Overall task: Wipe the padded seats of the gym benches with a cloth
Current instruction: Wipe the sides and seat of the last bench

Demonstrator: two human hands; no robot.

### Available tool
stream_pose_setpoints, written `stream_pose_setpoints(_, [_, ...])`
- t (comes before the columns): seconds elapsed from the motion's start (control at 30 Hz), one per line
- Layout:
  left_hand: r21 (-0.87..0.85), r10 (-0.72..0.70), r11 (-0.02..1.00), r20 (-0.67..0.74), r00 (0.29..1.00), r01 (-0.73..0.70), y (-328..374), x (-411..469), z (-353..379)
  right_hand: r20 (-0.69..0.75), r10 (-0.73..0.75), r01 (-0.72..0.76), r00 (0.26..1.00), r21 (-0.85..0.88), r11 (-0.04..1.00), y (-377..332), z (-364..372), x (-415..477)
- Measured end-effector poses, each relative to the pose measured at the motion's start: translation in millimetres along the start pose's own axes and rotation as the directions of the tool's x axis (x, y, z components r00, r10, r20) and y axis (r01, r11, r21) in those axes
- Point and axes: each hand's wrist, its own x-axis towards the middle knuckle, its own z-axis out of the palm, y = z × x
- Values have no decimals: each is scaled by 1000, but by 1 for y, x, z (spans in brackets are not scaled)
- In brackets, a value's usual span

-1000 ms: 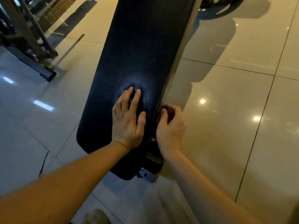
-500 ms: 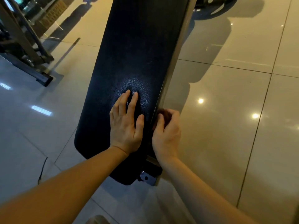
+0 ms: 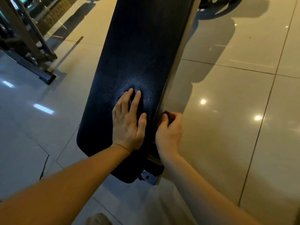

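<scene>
Reddish cloth (image 3: 168,115), gripped in the right hand (image 3: 169,135), may snag on the side rail (image 3: 178,62) beside the padded seat (image 3: 142,46); left hand (image 3: 126,125) presses flat.

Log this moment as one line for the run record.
left hand: flat on bench pad | right hand: grips cloth against its side edge
</scene>
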Motion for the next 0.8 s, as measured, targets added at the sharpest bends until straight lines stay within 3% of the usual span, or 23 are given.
stream_pose_setpoints(0.2, [3,4,1000,6,1000,-4,-2,-2,0,-116,-189,195,975,39,980,-36,8,51])
stream_pose_setpoints(0.27, [5,10,1000,9,1000,-10,-2,-2,0,-83,-295,296,952,-4,955,-23,5,37])
stream_pose_setpoints(0.4, [3,7,1000,-7,1000,-7,-2,0,2,64,-355,358,933,-27,933,17,-3,-24])
stream_pose_setpoints(0.53, [25,3,1000,-10,1000,-3,0,4,1,86,-477,480,875,-24,877,0,-10,-7])
stream_pose_setpoints(0.7, [20,10,1000,-5,1000,-10,-1,-3,-1,-48,-416,413,908,-60,909,-52,-1,67])
stream_pose_setpoints(0.8, [28,10,1000,-15,1000,-10,-2,-2,0,63,-455,459,888,-110,882,-28,-9,41])
